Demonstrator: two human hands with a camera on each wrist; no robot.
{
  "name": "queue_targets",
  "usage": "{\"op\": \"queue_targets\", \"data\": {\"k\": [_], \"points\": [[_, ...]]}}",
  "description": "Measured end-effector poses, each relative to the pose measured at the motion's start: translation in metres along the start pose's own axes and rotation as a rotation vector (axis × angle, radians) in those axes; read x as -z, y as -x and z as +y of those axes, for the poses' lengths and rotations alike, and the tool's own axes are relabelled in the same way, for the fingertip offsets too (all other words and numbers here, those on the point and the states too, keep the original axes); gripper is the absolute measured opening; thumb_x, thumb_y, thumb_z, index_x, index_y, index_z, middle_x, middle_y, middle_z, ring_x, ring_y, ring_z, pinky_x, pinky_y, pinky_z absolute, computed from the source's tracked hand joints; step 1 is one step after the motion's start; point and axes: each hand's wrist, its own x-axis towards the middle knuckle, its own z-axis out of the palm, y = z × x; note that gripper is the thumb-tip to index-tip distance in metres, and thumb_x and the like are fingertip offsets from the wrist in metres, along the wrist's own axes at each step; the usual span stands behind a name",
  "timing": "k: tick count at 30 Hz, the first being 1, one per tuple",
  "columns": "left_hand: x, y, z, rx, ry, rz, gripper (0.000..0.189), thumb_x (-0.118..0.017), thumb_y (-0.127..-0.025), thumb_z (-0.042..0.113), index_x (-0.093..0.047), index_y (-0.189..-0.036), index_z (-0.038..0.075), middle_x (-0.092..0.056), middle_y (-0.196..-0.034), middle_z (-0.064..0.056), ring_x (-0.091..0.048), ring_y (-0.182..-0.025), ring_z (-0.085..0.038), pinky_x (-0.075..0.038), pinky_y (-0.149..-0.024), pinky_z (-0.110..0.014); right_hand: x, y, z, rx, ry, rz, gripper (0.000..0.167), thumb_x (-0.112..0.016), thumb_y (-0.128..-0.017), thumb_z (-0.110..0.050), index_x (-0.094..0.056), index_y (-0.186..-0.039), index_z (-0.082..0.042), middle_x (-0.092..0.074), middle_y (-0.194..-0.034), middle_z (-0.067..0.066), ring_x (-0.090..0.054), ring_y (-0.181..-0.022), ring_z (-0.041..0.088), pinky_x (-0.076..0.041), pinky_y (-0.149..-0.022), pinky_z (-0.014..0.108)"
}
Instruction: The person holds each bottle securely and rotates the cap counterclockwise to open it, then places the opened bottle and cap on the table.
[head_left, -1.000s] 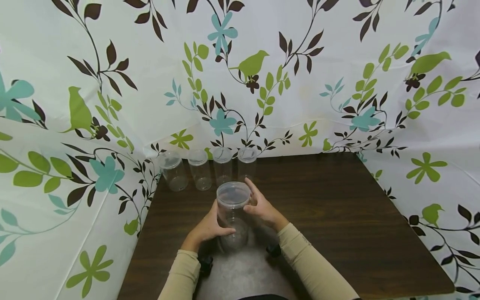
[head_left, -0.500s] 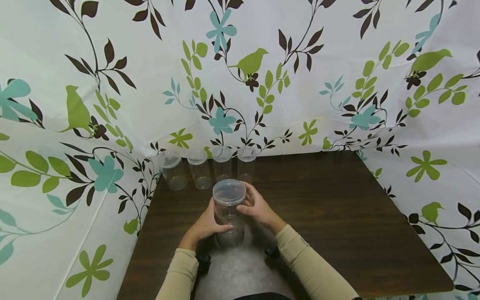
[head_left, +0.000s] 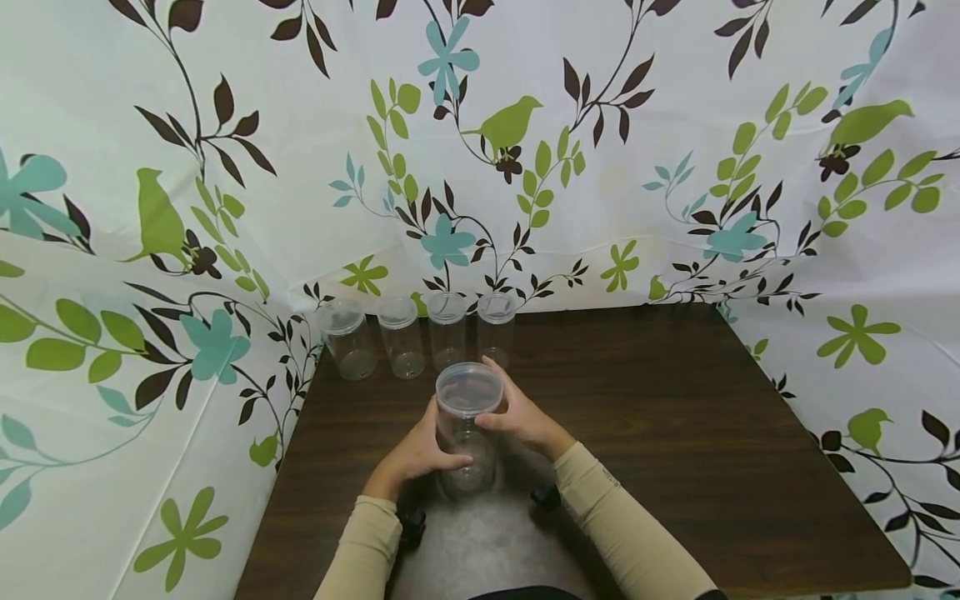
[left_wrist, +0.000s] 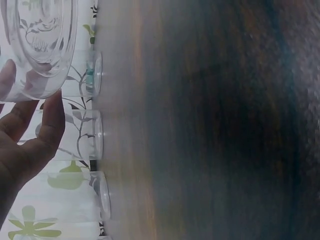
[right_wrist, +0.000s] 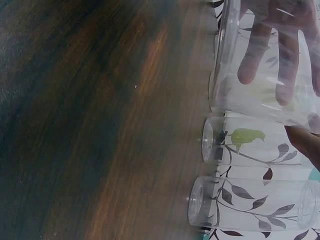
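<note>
A clear plastic jar (head_left: 459,429) with a translucent round lid (head_left: 469,388) is between my two hands, raised above the table. My left hand (head_left: 417,450) grips its lower body from the left, thumb across the near side. My right hand (head_left: 528,420) holds the upper part from the right, thumb just below the lid. In the left wrist view, the jar's base (left_wrist: 42,47) shows above the fingers of the left hand (left_wrist: 32,145). The right wrist view shows fingers through the jar's clear wall (right_wrist: 232,75), with the right thumb (right_wrist: 304,144) at the edge.
Several similar clear lidded jars (head_left: 405,346) stand in a row at the back left of the dark wooden table (head_left: 637,433). A white sheet (head_left: 300,150) printed with leaves, birds and flowers hangs behind the table and at both sides.
The held jar shifted slightly left, then came back right with both hands. My right thumb now lies further across the jar below the lid. The jars at the back have stayed in place.
</note>
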Motion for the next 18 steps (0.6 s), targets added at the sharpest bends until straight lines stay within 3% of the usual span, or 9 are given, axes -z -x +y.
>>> {"op": "queue_targets", "data": {"k": [8,12,15,18], "points": [[0.0051,0.0017,0.0025,0.041,0.011,0.070,0.121,-0.095,-0.068,0.016,-0.014,-0.158,0.011,-0.036,-0.156,-0.019,-0.038,-0.140,-0.033,-0.029,-0.114,-0.054,-0.0044,0.0011,0.0011,0.058,-0.021,0.035,0.113,-0.086,-0.083,-0.035,-0.006,-0.157,-0.004,-0.023,-0.159,0.026,-0.032,-0.144,0.040,-0.043,-0.104,0.029],[0.0083,0.0035,0.0030,0.050,0.019,0.098,0.122,-0.095,-0.068,0.016,-0.013,-0.158,0.009,-0.034,-0.157,-0.021,-0.036,-0.142,-0.035,-0.029,-0.114,-0.055,-0.0059,0.0026,0.0018,0.072,-0.014,0.031,0.105,-0.084,-0.086,-0.035,-0.010,-0.152,-0.002,-0.019,-0.160,0.024,-0.029,-0.145,0.041,-0.040,-0.109,0.038],[0.0093,0.0039,0.0021,0.046,0.026,0.095,0.121,-0.094,-0.069,0.015,-0.013,-0.158,0.006,-0.034,-0.156,-0.023,-0.036,-0.142,-0.037,-0.029,-0.113,-0.056,-0.0059,0.0036,0.0024,0.075,-0.017,0.023,0.100,-0.082,-0.088,-0.033,-0.013,-0.153,-0.002,-0.021,-0.159,0.024,-0.031,-0.144,0.041,-0.039,-0.110,0.045],[0.0081,0.0029,0.0006,0.040,0.022,0.075,0.118,-0.094,-0.070,0.014,-0.014,-0.156,0.006,-0.036,-0.154,-0.023,-0.038,-0.140,-0.036,-0.030,-0.113,-0.056,-0.0053,0.0036,0.0023,0.081,-0.016,0.016,0.098,-0.081,-0.089,-0.031,-0.014,-0.155,-0.003,-0.024,-0.158,0.025,-0.032,-0.144,0.041,-0.042,-0.108,0.042]]}}
